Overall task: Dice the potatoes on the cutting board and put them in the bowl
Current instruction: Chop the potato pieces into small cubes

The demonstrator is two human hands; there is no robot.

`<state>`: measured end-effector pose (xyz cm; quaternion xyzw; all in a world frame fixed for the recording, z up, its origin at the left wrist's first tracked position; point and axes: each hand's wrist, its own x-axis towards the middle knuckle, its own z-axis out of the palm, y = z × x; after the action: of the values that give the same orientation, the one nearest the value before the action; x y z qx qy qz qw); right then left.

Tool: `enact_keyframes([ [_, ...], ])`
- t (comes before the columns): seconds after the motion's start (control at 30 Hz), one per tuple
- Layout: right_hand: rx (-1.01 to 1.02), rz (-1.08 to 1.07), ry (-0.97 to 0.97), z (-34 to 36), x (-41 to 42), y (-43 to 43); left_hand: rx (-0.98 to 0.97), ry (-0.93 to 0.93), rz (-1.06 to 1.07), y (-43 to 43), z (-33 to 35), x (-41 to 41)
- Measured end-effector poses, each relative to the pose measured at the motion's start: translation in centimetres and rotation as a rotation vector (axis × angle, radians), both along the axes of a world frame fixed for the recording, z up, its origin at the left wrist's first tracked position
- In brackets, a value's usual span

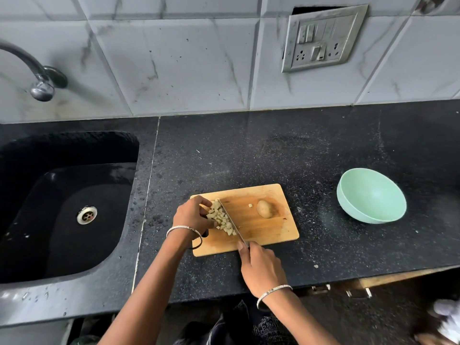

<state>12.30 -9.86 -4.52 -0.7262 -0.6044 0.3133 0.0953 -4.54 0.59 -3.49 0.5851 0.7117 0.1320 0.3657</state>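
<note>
A black speckled counter (pixel 273 150) is running under a grey marbled tile wall, with a dark sink (pixel 67 207) sunk into it on the left and a tap (pixel 37 75) arching over that. A switch plate (pixel 323 37) is sitting on the wall above.

A wooden cutting board (pixel 261 227) is lying near the counter's front edge. On its left part, a heap of diced potato (pixel 221 219) is being bunched between the left hand (pixel 193 215) and the knife (pixel 232 224). The left hand is cupping the pile from the left, fingers curled against the cubes, not closed on anything. The right hand (pixel 261 270) is gripping the knife handle, forefinger stretched along the spine; the blade is standing on edge against the pile's right side.

One loose cube (pixel 250 205) is lying apart near mid-board. Just beside it, to the right, a potato piece (pixel 264 209) with skin on is resting uncut.

A pale green bowl (pixel 371 195) is standing on the counter well to the right of the board, tilted slightly; nothing is showing inside it. Each wrist is wearing a bangle.
</note>
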Motion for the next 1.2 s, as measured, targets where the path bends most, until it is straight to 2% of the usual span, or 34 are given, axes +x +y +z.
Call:
enact_keyframes([
  [0.2, 0.047, -0.09, -0.062, 0.5, 2.0, 0.5, 0.101, -0.04, 0.019, -0.4, -0.3, 0.5],
  [0.4, 0.009, -0.137, -0.17, 0.3, 3.4, 1.1, 0.232, -0.108, 0.155, 0.3, 0.4, -0.5],
  [0.53, -0.029, -0.084, -0.091, 0.0, 2.6, 0.7, 0.277, -0.145, 0.205, 0.2, 0.3, -0.9],
  [0.6, -0.063, -0.016, -0.028, -0.3, 2.1, 0.4, 0.305, -0.128, 0.128, -0.1, 0.6, -0.6],
  [0.67, -0.088, 0.009, 0.029, -0.4, 1.7, 0.3, 0.336, -0.081, -0.088, -0.5, 0.8, -0.2],
  [0.73, -0.091, -0.003, 0.077, -0.3, 1.7, 0.5, 0.349, 0.062, -0.318, -0.7, 0.8, 0.6],
  [0.8, -0.107, -0.01, 0.124, 0.1, 1.9, 1.0, 0.329, 0.186, -0.419, -0.7, 0.8, 1.4],
  [0.93, -0.148, -0.027, 0.333, 1.2, 2.6, 1.4, 0.358, 0.298, -0.427, 0.2, 0.7, 2.0],
  [1.1, -0.18, 0.054, 0.316, 2.3, 4.9, 1.3, 0.341, 0.316, -0.377, 1.5, 0.8, 1.0],
  [1.2, -0.229, 0.041, 0.386, 2.7, 6.7, 1.1, 0.321, 0.33, -0.337, 2.0, 0.3, 0.1],
])
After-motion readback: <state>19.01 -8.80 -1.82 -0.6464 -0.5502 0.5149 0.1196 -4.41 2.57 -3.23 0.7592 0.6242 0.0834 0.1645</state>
